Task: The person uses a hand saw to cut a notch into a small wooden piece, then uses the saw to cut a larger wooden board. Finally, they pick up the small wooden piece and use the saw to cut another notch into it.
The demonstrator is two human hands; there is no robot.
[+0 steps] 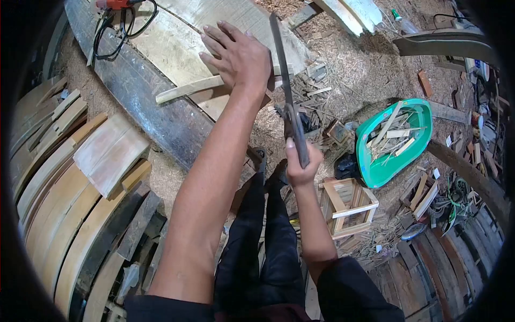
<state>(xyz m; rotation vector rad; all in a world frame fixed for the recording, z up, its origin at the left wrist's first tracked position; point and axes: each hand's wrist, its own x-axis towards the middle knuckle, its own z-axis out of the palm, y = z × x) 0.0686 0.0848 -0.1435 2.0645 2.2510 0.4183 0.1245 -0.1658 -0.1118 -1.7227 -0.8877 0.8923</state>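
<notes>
A pale wooden strip (pixel 189 89) lies across the workbench boards, its right end reaching past the edge of the boards. My left hand (pixel 238 59) presses down on the strip with fingers spread and stretched forward. In my right hand (pixel 303 163) is the handle of a handsaw (pixel 284 64), fingers wrapped round it. The saw's long narrow blade points away from me, just right of my left hand, and crosses the strip near its right end. Whether the teeth have cut into the wood cannot be seen.
Curved wooden workbench (pixel 145 102); orange power tool (pixel 112 4) with black cable at its far left. Green tub (pixel 381 174) of wood scraps and a small wooden frame (pixel 343 214) stand to the right. Stacked planks (pixel 70 214) lie left. Shavings and offcuts cover the floor.
</notes>
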